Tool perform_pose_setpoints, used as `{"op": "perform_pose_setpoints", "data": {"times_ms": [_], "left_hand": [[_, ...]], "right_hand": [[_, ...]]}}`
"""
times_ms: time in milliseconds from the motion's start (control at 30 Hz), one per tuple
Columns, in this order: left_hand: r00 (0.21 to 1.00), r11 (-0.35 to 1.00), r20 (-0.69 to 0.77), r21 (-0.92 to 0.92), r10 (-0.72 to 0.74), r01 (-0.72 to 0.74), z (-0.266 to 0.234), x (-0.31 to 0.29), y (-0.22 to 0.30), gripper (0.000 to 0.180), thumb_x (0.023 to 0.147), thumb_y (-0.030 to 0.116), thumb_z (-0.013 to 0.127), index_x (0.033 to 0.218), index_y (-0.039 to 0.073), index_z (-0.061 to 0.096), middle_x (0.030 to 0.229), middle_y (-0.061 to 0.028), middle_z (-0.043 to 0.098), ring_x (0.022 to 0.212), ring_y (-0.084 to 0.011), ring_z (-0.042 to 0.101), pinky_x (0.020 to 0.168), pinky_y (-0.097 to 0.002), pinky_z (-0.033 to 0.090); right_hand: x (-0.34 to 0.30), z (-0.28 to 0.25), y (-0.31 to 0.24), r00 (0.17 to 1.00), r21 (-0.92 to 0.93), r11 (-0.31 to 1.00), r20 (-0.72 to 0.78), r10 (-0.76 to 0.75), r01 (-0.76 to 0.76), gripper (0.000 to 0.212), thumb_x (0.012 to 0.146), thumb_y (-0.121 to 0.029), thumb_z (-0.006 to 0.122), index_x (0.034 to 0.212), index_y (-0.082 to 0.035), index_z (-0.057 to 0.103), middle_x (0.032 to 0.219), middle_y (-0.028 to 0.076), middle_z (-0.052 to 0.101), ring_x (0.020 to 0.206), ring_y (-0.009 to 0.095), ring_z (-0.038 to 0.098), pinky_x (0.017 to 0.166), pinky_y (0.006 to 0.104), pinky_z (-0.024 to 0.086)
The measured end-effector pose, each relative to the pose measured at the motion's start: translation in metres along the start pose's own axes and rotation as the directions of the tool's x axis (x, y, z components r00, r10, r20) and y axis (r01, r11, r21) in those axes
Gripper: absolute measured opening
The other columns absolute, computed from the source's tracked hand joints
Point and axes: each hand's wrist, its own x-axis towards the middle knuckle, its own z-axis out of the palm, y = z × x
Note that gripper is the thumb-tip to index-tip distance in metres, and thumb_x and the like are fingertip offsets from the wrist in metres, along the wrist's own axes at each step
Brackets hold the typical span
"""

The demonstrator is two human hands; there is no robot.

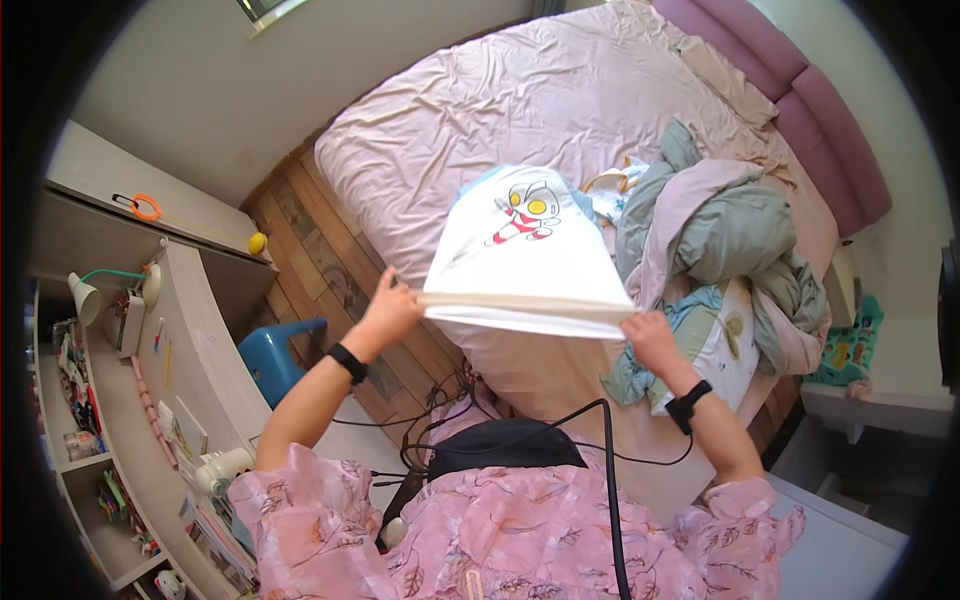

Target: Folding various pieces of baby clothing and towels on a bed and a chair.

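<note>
A white T-shirt point(530, 262) with a red, yellow and grey cartoon figure is stretched out over the near part of the bed. Pale blue shows at its far corners. My left hand point(394, 312) is closed on the near left corner of its hem. Gripping the opposite corner, my right hand point(649, 338) holds the hem edge pulled straight between the two hands. The near edge hangs in the air above the bed's edge, its layers slightly apart. Each wrist has a black band.
A rumpled grey-green and pink quilt point(735, 225) lies heaped on the pink-sheeted bed point(450, 110), right of the shirt. At left stand a blue stool point(275, 365) and a desk with shelves point(190, 330). Black cables point(608, 470) run across my front.
</note>
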Motion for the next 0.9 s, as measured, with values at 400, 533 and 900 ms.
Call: {"op": "perform_pose_setpoints", "data": {"times_ms": [400, 533, 900], "left_hand": [[0.803, 0.56, 0.526, -0.769, 0.28, 0.308, 0.125, 0.018, 0.056, 0.038, 0.072, 0.028, 0.061, 0.101, 0.004, 0.06, 0.096, -0.0141, 0.063, 0.09, -0.0278, 0.059, 0.08, -0.0352, 0.046], [0.934, 0.526, 0.31, -0.772, -0.179, 0.357, 0.136, 0.077, -0.002, 0.039, 0.075, 0.027, 0.057, 0.106, 0.004, 0.057, 0.098, -0.0211, 0.059, 0.093, -0.0342, 0.056, 0.082, -0.0399, 0.043], [0.903, 0.814, -0.106, -0.484, -0.417, 0.32, 0.156, 0.261, -0.062, 0.069, 0.069, 0.027, 0.065, 0.128, 0.006, 0.035, 0.123, -0.0157, 0.046, 0.113, -0.0307, 0.045, 0.094, -0.0478, 0.032]], "right_hand": [[-0.061, 0.154, -0.081, 0.525, 0.462, 0.733, 0.834, -0.168, -0.5, 0.03, 0.077, -0.034, 0.055, 0.093, -0.009, 0.062, 0.087, 0.014, 0.063, 0.081, 0.033, 0.06, 0.071, 0.0411, 0.047], [0.0, 0.189, -0.009, 0.767, 0.499, 0.605, 0.549, 0.333, -0.62, 0.024, 0.077, -0.027, 0.053, 0.088, -0.007, 0.062, 0.081, 0.017, 0.061, 0.076, 0.033, 0.059, 0.066, 0.0408, 0.046], [0.194, 0.26, 0.101, 0.69, 0.455, 0.568, 0.159, 0.706, -0.686, 0.035, 0.076, -0.022, 0.057, 0.106, -0.004, 0.055, 0.091, 0.018, 0.061, 0.086, 0.036, 0.057, 0.074, 0.0418, 0.045]]}}
